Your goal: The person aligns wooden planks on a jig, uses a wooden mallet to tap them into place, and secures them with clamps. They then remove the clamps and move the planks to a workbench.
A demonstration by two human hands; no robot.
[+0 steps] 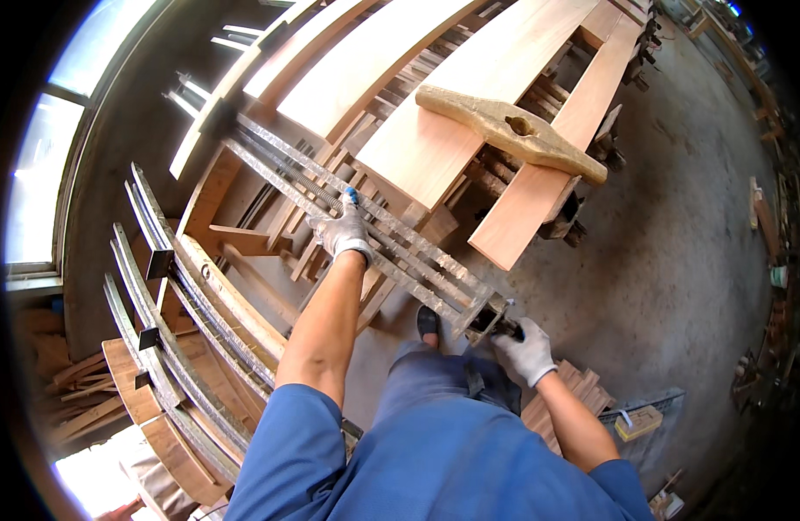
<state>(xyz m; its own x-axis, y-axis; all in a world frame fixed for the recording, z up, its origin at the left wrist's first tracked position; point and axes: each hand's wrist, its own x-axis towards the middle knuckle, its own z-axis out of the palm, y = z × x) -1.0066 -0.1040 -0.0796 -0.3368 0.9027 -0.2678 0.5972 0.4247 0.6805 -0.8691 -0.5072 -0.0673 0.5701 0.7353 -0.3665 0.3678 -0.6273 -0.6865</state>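
Observation:
A long metal bar clamp (428, 250) with parallel bars and a threaded screw slants across the middle, from the upper left down to my body. My left hand (341, 230), in a pale glove with blue at a fingertip, is closed around its bars near mid-length. At the near end my gloved right hand (526, 350) grips a dark part by the clamp's square metal head (482, 314); its fingers are partly hidden. The clamp's far end lies by a pale curved wooden strip (194, 139). Ahead, a wooden bar with a hole (465, 111) rests across planed boards (443, 65).
Several more metal clamps (148, 339) lean over a wooden rack (231, 278) on the left, beside a window (39, 174). A narrow board (517, 213) juts toward me on the right. Short wood pieces (574, 391) lie on the concrete floor (661, 269), near a yellowish block (639, 423).

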